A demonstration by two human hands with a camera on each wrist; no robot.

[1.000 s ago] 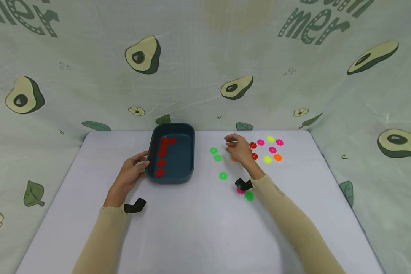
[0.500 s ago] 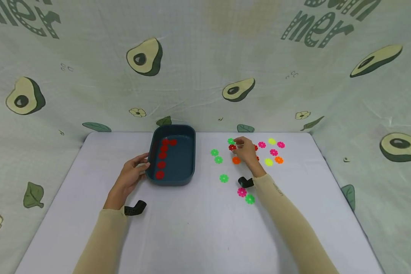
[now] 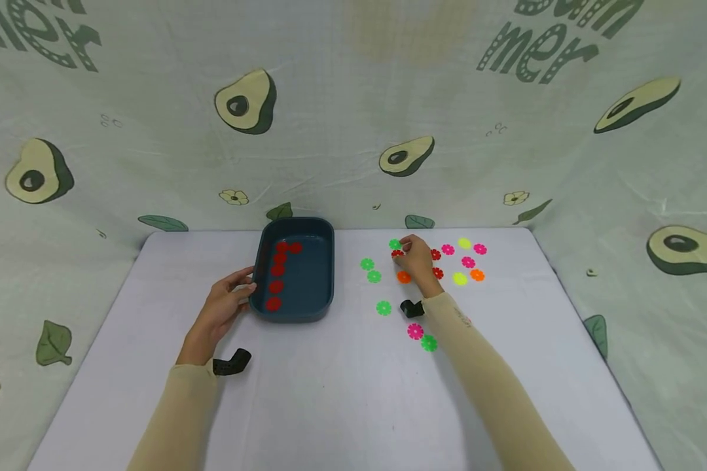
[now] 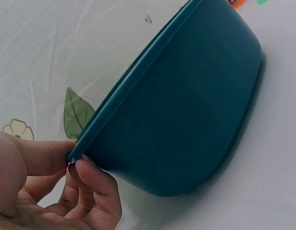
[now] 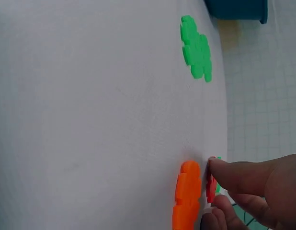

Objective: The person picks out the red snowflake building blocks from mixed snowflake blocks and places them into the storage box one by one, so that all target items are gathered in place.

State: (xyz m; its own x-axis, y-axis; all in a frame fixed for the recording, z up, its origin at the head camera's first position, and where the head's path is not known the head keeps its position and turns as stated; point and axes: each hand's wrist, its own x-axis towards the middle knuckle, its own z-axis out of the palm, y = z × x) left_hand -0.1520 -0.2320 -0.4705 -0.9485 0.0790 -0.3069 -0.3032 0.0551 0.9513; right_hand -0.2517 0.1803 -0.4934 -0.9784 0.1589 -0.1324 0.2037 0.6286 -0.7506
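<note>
- A person's left hand (image 3: 226, 302) grips the near-left rim of a dark blue tray (image 3: 306, 281), thumb above and curled fingers below, the grip closed firmly on the edge.
- Flower-shaped red discs (image 3: 275, 286) lie inside the tray, most of them strung along its left side.
- Right of the tray, the right hand (image 3: 416, 258) bends over a red piece (image 3: 397, 254), its grip narrowed to the disc's width, with digits at opposite edges (whether the piece is off the table (image 3: 330, 405) cannot be told).
- A green piece (image 3: 395, 244) sits just beyond that disc, and an orange piece (image 3: 403, 277) lies nearer the wearer.
- Two green discs (image 3: 374, 277) lie between tray and right hand; another green disc (image 3: 383, 308) rests nearer the wearer.
- Red, pink, yellow and orange discs (image 3: 468, 262) spread to the hand's right.
- Avocado-print cloth (image 3: 330, 98) hangs behind the white table.
</note>
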